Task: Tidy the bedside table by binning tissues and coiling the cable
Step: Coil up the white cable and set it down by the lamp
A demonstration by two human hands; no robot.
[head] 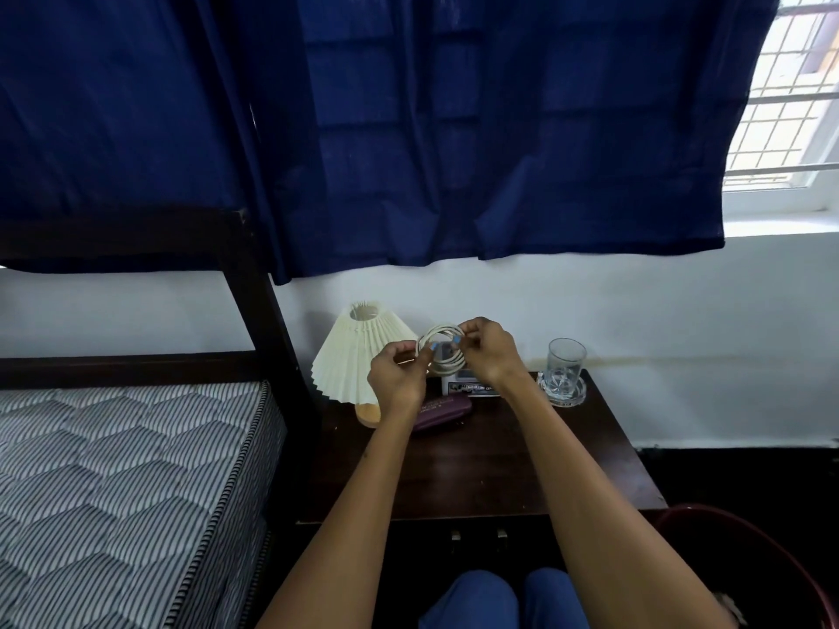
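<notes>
A white cable point(447, 356) is wound into a small coil and held in the air above the back of the dark wooden bedside table point(476, 474). My left hand point(397, 379) pinches the coil's left side. My right hand point(490, 351) pinches its upper right side. A dark red bin point(744, 560) stands on the floor at the lower right, with a bit of crumpled white tissue point(731, 606) showing inside it. No tissues show on the tabletop.
On the table stand a cream pleated lamp point(354, 360), a purple case point(442, 413), a small white box point(467, 385) and a glass point(565, 367) on a glass coaster. A striped mattress point(122, 483) lies left. Blue curtains hang above.
</notes>
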